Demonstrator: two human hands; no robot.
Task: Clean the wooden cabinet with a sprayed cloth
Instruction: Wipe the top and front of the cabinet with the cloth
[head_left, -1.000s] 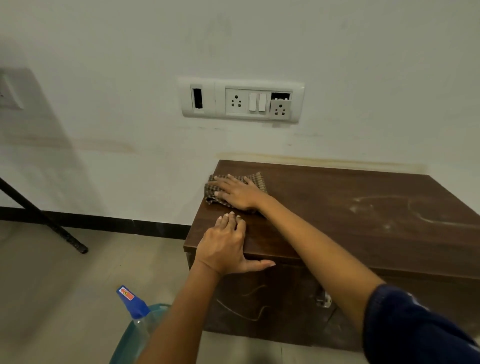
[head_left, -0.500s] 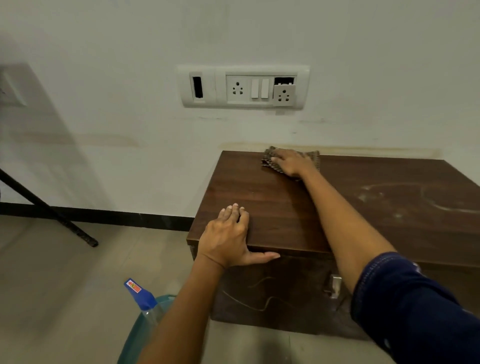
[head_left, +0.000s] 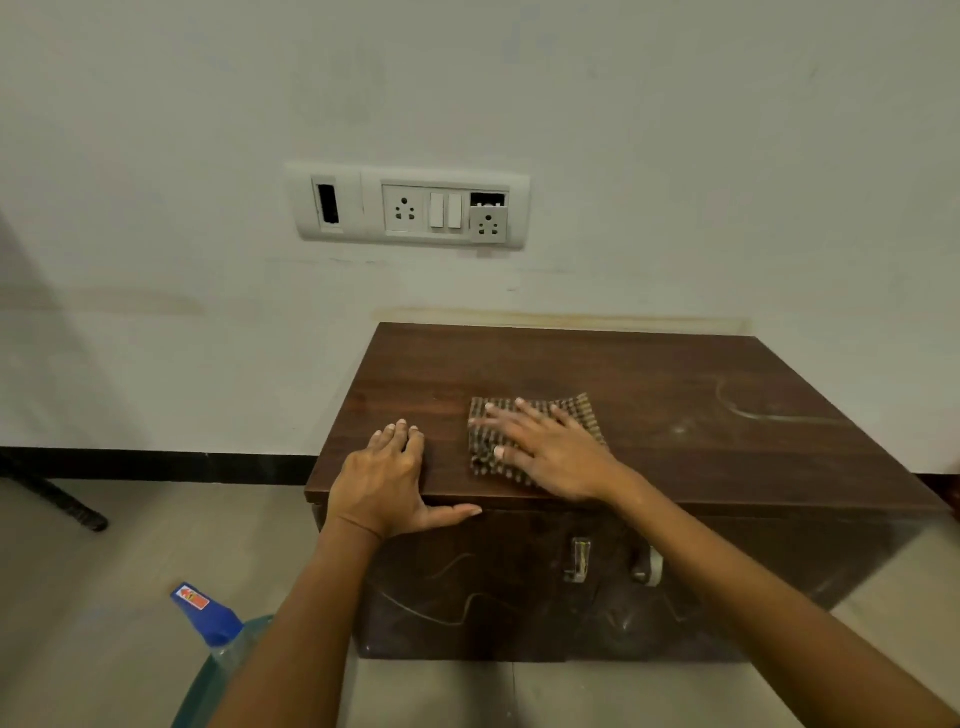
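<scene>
Spray bottle sits nearest, on the floor below and left of the left forearm, well apart from both hands; a swinging elbow could tip it, my guess.

Left hand braces the wooden cabinet at its front-left edge: palm down, fingers pressed together flat on the top, thumb hooked out along the front lip. Holds nothing.

Just right of those fingers, right hand lies flat on the cloth, fingers spread wide, pressing not pinching; forearm comes in from the lower right.

Risks, as judged: flat-palm pressure only, so the cloth may bunch or slide off the near edge. Dusty swirl marks sit far right of the right fingers, not yet wiped and easy to miss.

Beyond the fingers, switch panel on the wall, clear of everything.
</scene>
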